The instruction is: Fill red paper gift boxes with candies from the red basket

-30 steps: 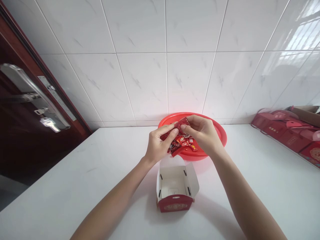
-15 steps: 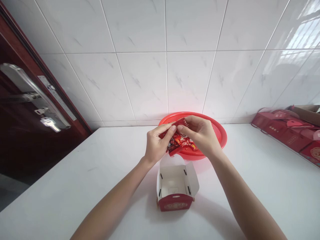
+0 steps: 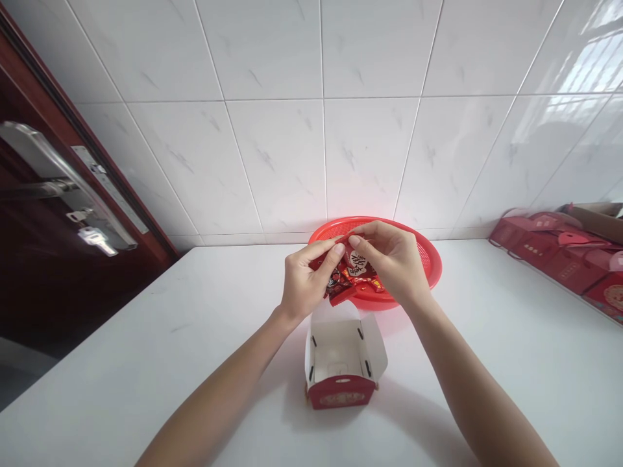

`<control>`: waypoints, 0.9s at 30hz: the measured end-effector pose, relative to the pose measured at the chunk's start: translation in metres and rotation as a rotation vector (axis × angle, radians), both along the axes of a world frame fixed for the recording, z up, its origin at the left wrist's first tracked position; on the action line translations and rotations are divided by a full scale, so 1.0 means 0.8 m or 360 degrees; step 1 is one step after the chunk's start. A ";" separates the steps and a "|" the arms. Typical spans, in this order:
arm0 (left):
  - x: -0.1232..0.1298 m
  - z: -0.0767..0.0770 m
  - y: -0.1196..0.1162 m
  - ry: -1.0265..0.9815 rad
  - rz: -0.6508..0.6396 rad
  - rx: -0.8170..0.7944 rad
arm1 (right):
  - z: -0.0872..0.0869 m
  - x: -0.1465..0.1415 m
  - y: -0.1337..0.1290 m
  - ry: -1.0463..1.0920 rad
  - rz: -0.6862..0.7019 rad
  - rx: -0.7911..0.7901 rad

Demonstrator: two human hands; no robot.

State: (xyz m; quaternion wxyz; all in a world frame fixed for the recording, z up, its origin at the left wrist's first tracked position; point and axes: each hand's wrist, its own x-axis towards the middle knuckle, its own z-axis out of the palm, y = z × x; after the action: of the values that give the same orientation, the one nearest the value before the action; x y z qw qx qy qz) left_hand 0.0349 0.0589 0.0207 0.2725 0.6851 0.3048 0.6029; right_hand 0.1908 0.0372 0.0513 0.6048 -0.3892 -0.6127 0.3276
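Hands of the person were close together above the near left part of the red basket (image 3: 433, 259), both closed on one red packet. The left hand (image 3: 306, 279) pinched the left side of this red packet (image 3: 357, 263) between thumb and finger, and the right hand (image 3: 394, 259) pinched its upper edge. On the packet one could see a pale patch with dark characters. Beneath the left fingers there was also a dark red packet (image 3: 335, 280); whether this hand held it, I could not tell. Small shiny sweets (image 3: 376, 283) lay in the basket, partly hidden by the hands. Nearer to the person, between the two forearms, the open box (image 3: 341, 392) stood upright on the white table (image 3: 195, 337), with red outside, white inside and its flaps spread. Several red boxes (image 3: 545, 250) were at the far right, near the tiled wall (image 3: 272, 155). On the left, keys (image 3: 97, 239) hung at the dark red door (image 3: 39, 279), below its metal handle (image 3: 73, 181)
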 end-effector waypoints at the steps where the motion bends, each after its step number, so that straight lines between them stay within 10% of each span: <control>1: 0.000 0.000 0.000 -0.0001 0.0001 -0.0007 | 0.000 0.000 0.000 -0.0021 -0.0016 0.0012; 27: 0.002 -0.002 -0.003 0.0032 -0.0051 -0.0032 | 0.003 0.007 0.002 -0.0229 -0.0159 0.0119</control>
State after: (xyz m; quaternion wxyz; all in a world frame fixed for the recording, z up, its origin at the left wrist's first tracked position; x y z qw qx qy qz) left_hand 0.0366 0.0563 0.0191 0.2861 0.6931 0.3025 0.5885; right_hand 0.1966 0.0387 0.0538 0.5890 -0.4190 -0.6461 0.2453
